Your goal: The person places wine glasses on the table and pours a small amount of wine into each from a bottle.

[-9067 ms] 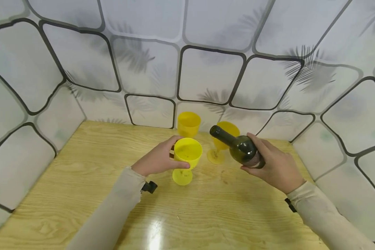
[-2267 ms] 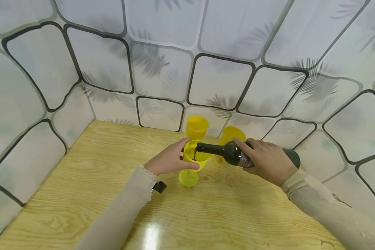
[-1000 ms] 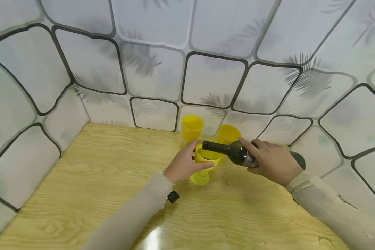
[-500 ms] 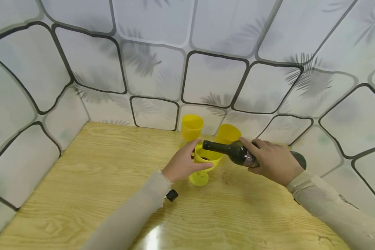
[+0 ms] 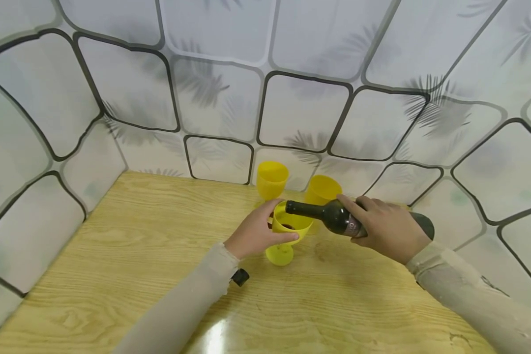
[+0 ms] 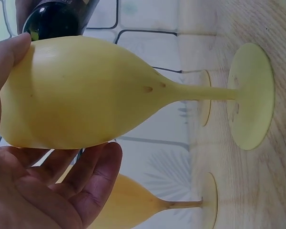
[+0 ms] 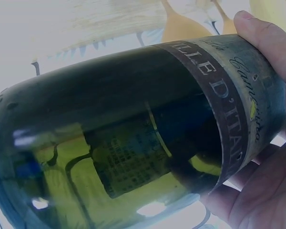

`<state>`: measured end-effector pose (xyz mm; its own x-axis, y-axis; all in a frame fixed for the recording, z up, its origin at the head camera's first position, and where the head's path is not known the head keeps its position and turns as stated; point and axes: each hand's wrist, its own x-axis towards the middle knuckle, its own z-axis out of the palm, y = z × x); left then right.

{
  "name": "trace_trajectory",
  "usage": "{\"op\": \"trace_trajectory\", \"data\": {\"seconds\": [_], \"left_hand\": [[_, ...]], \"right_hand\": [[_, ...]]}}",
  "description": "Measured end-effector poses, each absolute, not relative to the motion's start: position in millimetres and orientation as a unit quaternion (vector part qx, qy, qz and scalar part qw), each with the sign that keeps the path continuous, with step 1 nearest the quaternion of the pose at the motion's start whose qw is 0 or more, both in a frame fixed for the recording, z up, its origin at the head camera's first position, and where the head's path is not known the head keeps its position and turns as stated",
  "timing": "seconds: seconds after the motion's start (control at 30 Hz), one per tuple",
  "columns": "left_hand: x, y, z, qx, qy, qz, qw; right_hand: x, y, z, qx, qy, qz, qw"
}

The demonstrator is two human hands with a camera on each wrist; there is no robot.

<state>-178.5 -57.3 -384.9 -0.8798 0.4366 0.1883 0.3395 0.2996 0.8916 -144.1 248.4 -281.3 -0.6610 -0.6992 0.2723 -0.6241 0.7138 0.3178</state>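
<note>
1. Before two others, roughly upright at the tabletop: yellow stemmed front goblet (image 6: 90,90), with dark liquid (image 5: 288,226) low in the bowl; contact between foot and wood hard to tell.
2. Over that bowl: mouth of a dark green bottle (image 5: 336,216), tipped almost level, neck toward the left; any stream from it too small to make out.
3. Curled around the bowl, thumb on the near side, fingers on the far side: left hand (image 5: 261,233), gripping the front goblet.
4. Wrapped around the bottle's body: right hand (image 5: 387,228), gripping it, just behind a printed label (image 7: 219,90).
5. Farther back, near the wall: rear left goblet (image 5: 272,178) and rear right goblet (image 5: 323,189), both yellow, the latter partly hidden by the bottle.
6. Underneath: wood-grain table (image 5: 128,275), light-coloured, with a bright reflection toward the near side.
7. Over both forearms: pale long sleeves (image 5: 181,300).
8. Behind and to the sides: whitish wall (image 5: 221,98), patterned with rounded outlines and grey leaves.
</note>
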Motion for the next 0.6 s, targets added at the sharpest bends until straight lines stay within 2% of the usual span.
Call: {"op": "trace_trajectory", "data": {"seconds": [0.6], "left_hand": [[-179.1, -58.9, -384.6, 0.244, 0.771, 0.583, 0.073]], "right_hand": [[-143.6, 248.6, -279.2, 0.363, -0.905, -0.106, 0.195]]}}
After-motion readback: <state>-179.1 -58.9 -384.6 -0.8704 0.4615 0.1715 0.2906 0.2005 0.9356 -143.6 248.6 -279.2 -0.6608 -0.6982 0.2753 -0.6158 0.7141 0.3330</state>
